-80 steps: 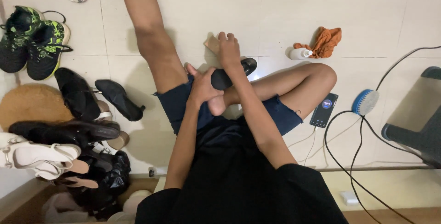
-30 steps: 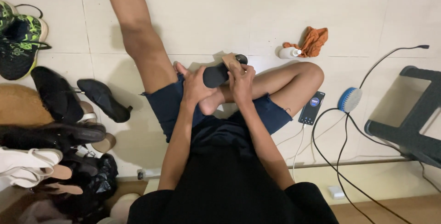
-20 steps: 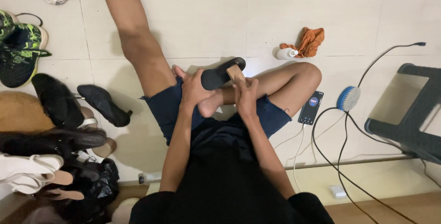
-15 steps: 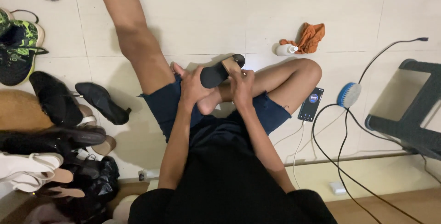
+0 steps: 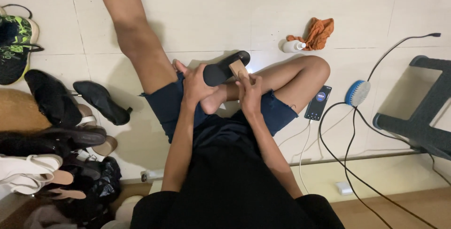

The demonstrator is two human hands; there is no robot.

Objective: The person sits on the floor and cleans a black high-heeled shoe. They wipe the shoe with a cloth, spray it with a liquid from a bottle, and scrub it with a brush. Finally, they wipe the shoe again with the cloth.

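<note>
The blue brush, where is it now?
In the head view, the blue brush lies on the floor at the person's right, beside the phone and among the black cables.

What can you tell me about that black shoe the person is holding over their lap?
The black shoe is dark and matte, with a rounded toe and a tan block heel. It lies tilted, one end toward the left hand, the other up and away. The left hand grips its lower end; the right hand rests its fingertips at the heel. It is held above the person's bent leg, off the pale tiled floor.
</note>
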